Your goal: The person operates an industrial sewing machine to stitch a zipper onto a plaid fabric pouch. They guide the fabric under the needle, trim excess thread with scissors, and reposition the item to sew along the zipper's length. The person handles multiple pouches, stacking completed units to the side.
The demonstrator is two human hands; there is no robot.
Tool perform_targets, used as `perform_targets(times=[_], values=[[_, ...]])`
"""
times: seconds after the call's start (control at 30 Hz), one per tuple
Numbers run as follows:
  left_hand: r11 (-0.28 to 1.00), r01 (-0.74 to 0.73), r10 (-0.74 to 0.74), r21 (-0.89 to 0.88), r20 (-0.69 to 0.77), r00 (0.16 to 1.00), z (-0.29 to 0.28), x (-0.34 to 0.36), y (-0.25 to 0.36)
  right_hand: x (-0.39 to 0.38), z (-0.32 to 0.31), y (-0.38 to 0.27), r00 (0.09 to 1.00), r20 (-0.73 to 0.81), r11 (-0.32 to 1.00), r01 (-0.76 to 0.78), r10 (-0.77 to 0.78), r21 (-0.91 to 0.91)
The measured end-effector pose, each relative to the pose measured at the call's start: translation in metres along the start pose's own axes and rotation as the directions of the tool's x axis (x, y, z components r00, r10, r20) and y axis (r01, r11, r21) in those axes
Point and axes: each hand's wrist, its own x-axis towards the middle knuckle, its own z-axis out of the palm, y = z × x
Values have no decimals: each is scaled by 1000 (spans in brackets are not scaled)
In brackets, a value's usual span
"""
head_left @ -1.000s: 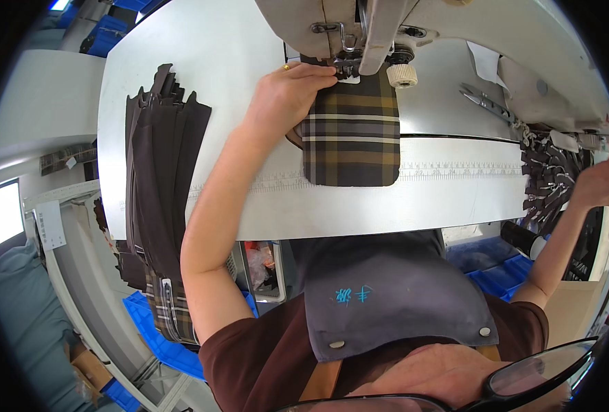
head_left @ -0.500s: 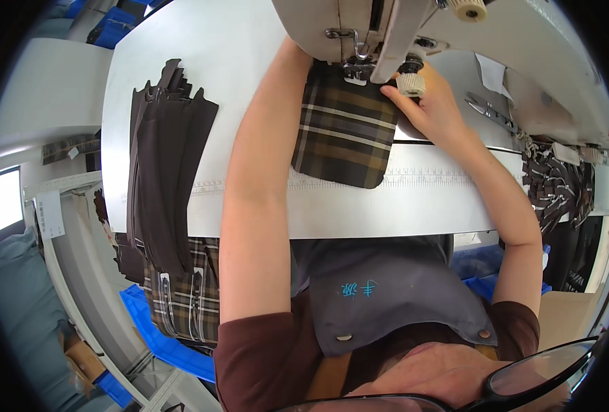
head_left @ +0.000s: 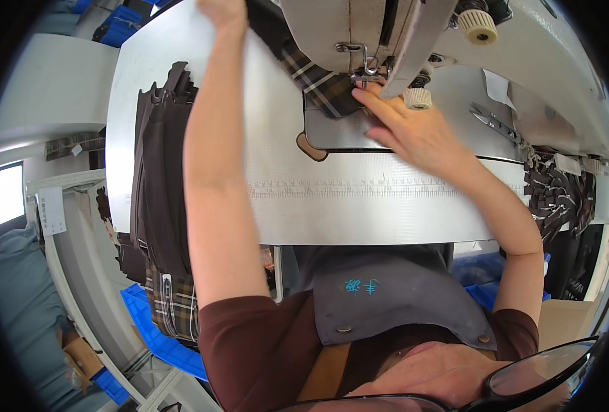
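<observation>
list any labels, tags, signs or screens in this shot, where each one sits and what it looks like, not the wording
Paper sheet: hung on the white frame at far left, a white rectangle with small dark print.
Bright panel: left edge beside that sheet, a glowing white rectangle; screen or window, cannot tell.
Paper slip: on the machine bed right of the right hand, small and white.

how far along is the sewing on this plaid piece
Done: most of the plaid piece has passed behind the needle, and the left hand draws it away at the far edge. In hand: the right hand presses its last corner at the presser foot. Left: the dark stack waits beside it.
</observation>
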Motion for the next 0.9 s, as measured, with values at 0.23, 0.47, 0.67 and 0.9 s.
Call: perform_targets(times=[0.23, 0.47, 0.67, 0.9], values=[[822, 336, -149, -460, 396, 906, -171, -80, 70, 9, -23, 10, 980, 105, 934, -127, 171, -335], [171, 975, -745, 141, 666, 35, -238, -276, 149, 29, 5, 84, 846, 363, 919, -340, 392, -199], [952, -292, 102, -93, 995, 17, -234, -232, 146, 19, 32, 110, 832, 228, 854, -521, 506, 5], [545, -838, -62, -5, 997, -47, -196, -232, 104, -19, -9, 20, 999, 40, 997, -33, 35, -68]])
